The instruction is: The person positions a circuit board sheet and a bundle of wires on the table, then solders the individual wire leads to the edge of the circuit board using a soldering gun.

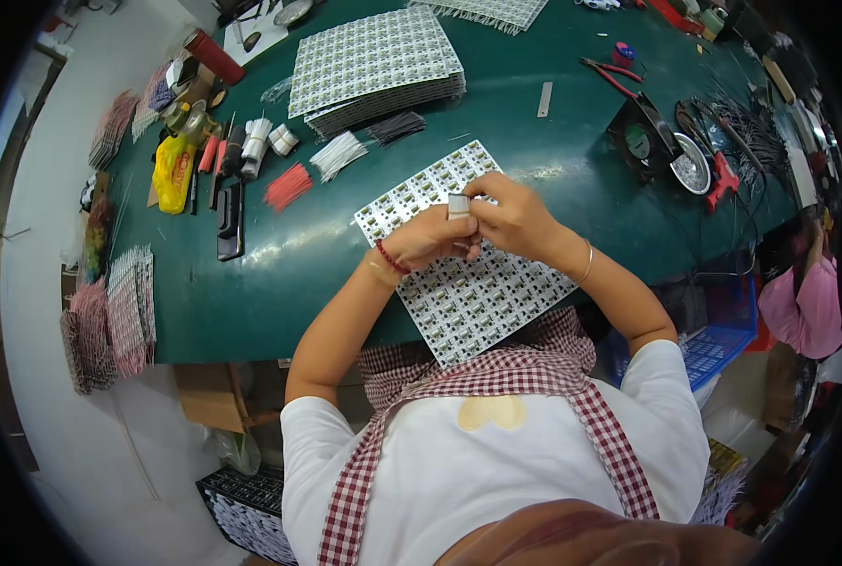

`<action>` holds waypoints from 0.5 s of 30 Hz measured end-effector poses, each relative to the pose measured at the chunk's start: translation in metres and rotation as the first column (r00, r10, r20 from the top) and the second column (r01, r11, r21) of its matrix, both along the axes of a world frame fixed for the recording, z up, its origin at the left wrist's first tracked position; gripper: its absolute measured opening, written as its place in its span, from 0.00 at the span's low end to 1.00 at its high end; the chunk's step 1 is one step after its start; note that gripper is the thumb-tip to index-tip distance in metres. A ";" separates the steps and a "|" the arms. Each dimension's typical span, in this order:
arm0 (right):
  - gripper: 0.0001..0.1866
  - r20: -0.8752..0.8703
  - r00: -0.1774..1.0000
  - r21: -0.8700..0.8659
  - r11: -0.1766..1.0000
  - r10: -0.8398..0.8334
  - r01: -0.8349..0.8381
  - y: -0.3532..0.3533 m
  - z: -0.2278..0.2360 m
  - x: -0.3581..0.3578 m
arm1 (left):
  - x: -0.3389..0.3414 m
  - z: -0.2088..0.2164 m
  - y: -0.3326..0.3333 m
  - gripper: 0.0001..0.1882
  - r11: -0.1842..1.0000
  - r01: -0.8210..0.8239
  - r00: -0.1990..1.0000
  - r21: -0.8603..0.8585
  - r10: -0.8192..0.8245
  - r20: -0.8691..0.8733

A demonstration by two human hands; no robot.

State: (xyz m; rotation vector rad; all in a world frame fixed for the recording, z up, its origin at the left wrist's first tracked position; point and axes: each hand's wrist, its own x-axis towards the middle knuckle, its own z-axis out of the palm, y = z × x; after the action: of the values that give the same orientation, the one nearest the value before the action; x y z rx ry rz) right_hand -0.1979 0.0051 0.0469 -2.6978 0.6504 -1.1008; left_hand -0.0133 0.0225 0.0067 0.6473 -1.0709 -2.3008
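Observation:
A white circuit board panel point(482, 307) with rows of small parts lies at the table's near edge, partly over my apron. Above its middle my two hands meet, fingers closed. My left hand point(430, 238), with a red bead bracelet at the wrist, is curled with its fingertips partly hidden. From the right comes my right hand point(515, 219), a bangle on its wrist, its fingers pinched against the left ones. A small grey-white piece point(459, 206) shows between the hands; whether it is held or wrapped round a finger, I cannot tell. Anything else they hold is hidden.
Beyond the panel stands a stack of similar panels point(379, 61). Bundles of red wires point(288, 187), white wires point(338, 156) and black wires point(396, 128) lie left of it. Red-handled pliers point(614, 74), a black fan-like box point(643, 140) and a metal dish point(691, 165) are at right.

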 end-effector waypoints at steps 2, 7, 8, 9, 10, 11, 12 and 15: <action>0.08 0.012 0.999 0.025 0.999 0.047 -0.047 0.009 -0.001 -0.001 | 0.002 0.002 0.010 0.13 1.000 0.003 1.000 0.005 -0.003 -0.012; 0.08 0.035 0.991 0.043 0.990 0.129 -0.131 0.022 0.001 -0.001 | 0.007 0.011 0.029 0.12 0.998 -0.008 0.991 -0.069 0.017 0.132; 0.08 0.049 0.992 0.032 0.993 0.114 -0.116 0.023 0.002 -0.001 | 0.008 0.014 0.032 0.11 0.997 0.001 0.981 -0.077 0.014 0.195; 0.08 0.048 0.988 0.053 0.988 0.146 -0.148 0.024 0.002 -0.001 | 0.007 0.016 0.035 0.09 0.996 0.003 0.976 -0.085 0.015 0.216; 0.08 0.042 0.983 0.077 0.980 0.181 -0.184 0.025 0.002 -0.002 | 0.006 0.018 0.038 0.09 0.996 0.012 0.976 -0.089 0.007 0.219; 0.08 0.064 0.977 0.093 0.973 0.204 -0.209 0.025 0.001 -0.004 | 0.005 0.020 0.041 0.09 0.996 0.035 0.965 -0.084 -0.012 0.262; 0.08 0.065 0.979 0.087 0.977 0.191 -0.197 0.025 0.001 -0.006 | 0.004 0.021 0.044 0.09 0.996 0.046 0.952 -0.076 -0.021 0.304; 0.06 0.177 0.960 0.302 0.916 0.217 -0.263 0.024 -0.001 -0.014 | -0.004 0.023 0.052 0.10 0.996 0.073 0.975 0.052 -0.083 0.204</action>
State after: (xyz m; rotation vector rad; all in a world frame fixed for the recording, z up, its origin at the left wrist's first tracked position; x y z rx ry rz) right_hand -0.2115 0.0295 0.0455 -2.3228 0.4174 -1.0086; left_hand -0.0175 0.0748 0.0293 0.8926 -1.1601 -2.3699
